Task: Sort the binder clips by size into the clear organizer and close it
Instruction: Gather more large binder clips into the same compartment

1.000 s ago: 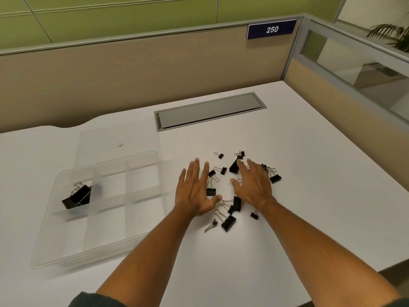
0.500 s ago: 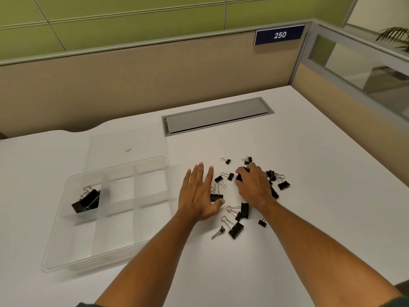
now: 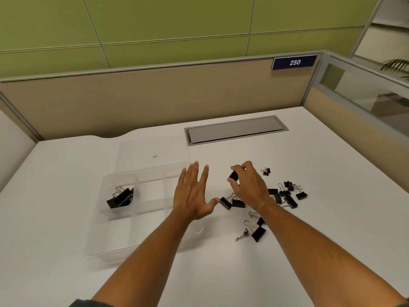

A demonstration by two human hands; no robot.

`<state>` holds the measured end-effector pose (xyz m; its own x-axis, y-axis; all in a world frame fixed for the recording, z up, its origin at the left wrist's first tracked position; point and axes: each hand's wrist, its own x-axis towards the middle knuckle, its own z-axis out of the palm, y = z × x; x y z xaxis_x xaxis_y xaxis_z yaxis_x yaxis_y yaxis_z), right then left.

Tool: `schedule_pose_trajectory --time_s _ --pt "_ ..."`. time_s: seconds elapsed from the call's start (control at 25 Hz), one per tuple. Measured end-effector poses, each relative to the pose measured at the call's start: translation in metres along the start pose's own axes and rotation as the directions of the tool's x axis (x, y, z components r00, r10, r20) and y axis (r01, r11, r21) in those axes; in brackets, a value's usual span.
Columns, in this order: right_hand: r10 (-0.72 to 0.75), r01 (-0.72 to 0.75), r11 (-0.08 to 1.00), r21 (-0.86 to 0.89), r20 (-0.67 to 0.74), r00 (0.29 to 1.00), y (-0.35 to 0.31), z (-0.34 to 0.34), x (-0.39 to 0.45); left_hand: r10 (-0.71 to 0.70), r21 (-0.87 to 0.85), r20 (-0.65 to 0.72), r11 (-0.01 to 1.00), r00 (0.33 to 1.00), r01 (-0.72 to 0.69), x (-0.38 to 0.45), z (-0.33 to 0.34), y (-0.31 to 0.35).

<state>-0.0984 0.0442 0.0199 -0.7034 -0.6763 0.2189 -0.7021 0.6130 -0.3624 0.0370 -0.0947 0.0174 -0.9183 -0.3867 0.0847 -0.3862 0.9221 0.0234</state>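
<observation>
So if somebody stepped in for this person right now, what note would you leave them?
Right hand: pinching one black clip just above the desk.
Left hand: open, empty, fingers spread, beside the clear organizer.
Done: a few large clips sit in the organizer's far-left compartment; the other compartments look empty.
Loose clips lie scattered on the desk to the organizer's right, some beside the right hand and more nearer the person.
The lid is lying open behind the organizer.
Left: place the held clip, sort the rest by size, close the lid.
</observation>
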Motion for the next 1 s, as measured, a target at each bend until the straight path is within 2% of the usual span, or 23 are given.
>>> schedule_pose_trajectory --time_s 0.4,0.72,1.0 --pt "-0.131 0.129 0.989 0.073 0.028 0.991 -0.107 0.032 0.008 -0.144 0.005 -0.045 0.989 0.989 0.145 -0.048 -0.016 -0.095" --pt "-0.264 0.253 0.961 0.11 0.095 0.96 -0.194 0.073 0.008 -0.3 -0.025 -0.029 0.954 0.953 0.299 -0.089 -0.013 -0.173" --pt "-0.423 0.435 0.898 -0.067 0.143 0.895 -0.25 0.103 0.012 -0.346 -0.054 -0.023 0.937 0.938 0.345 -0.11 -0.01 -0.214"
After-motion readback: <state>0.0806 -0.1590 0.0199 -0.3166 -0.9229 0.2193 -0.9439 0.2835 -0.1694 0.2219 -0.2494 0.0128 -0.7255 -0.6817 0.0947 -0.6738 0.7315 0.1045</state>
